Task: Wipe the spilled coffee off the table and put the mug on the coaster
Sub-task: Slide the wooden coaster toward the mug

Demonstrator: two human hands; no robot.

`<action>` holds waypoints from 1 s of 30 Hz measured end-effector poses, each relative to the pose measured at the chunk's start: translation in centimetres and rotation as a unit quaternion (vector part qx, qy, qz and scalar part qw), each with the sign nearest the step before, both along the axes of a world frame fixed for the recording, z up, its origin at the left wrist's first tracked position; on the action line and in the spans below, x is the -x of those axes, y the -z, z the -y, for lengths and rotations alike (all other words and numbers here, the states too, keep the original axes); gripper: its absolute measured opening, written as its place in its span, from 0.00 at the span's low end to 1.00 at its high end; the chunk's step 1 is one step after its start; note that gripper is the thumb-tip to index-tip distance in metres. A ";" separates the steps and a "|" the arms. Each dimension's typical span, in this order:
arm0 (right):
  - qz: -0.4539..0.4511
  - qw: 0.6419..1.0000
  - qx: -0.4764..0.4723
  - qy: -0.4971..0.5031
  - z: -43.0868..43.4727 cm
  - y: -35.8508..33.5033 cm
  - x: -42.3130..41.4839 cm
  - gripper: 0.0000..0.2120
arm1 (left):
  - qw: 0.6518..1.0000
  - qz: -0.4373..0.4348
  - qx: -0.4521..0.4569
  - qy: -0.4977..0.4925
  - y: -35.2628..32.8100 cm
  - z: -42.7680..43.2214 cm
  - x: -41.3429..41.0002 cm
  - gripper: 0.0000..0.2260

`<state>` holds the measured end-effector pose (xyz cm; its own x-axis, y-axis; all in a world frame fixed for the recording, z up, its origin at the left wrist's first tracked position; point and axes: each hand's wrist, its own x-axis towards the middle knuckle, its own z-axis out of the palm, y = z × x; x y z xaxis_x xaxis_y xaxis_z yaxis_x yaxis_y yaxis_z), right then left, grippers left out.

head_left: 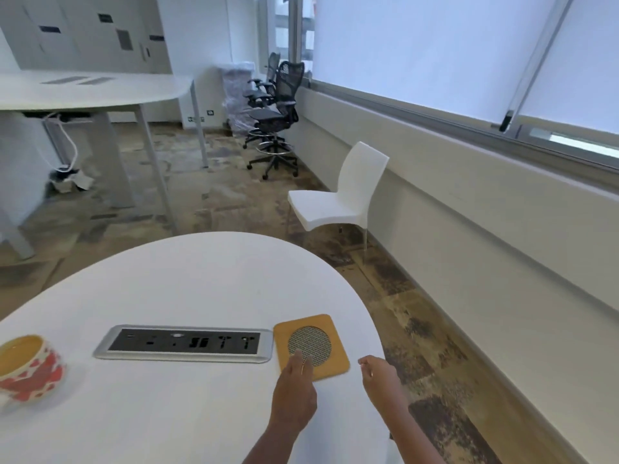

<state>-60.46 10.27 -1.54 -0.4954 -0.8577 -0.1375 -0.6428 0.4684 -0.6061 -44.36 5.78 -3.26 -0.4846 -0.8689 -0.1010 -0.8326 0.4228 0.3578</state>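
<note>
- Both forearms enter at the bottom edge, about 5 o'clock, and are cut off there; nothing of the person above them shows.
- The left hand reaches forward, palm down, fingers stretched flat and empty, the fingertips lying over the near edge of the coaster and hiding part of it. Whether they press on it or only hover just above cannot be told.
- The right hand is at 4 o'clock, just beside the coaster's right edge near the desk's rim. Its fingers are loosely curled with nothing between them; motion blur smears the fingertips.
- The coaster is a tan square with a round mesh centre, flat on the white desk, just right of the power socket panel sunk into the desk top.
- The mug stands upright at 9 o'clock, well apart from the coaster, patterned in red and white, blurred and partly cut off by the left edge. Its inside looks tan; whether that is liquid or glaze cannot be told.
- No spill can be made out on the visible desk surface.
- Beyond the desk at 1 o'clock stands a white chair, farther at 12 o'clock dark office chairs, and at 10 o'clock a second desk.
</note>
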 end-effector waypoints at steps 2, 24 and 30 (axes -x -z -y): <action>-0.002 1.000 -0.019 -0.009 1.5 0.2 -0.3 0.15 | 1.000 -0.002 -0.025 -0.018 0.0 1.5 -0.7 0.23; 0.016 0.988 -0.114 0.104 9.7 3.6 -2.0 0.23 | 0.710 -0.429 -0.408 -0.380 1.4 10.3 -1.5 0.15; 0.089 0.978 -0.112 0.151 8.2 3.8 -2.4 0.15 | 0.665 -0.467 -0.442 -0.381 1.2 10.2 -2.4 0.13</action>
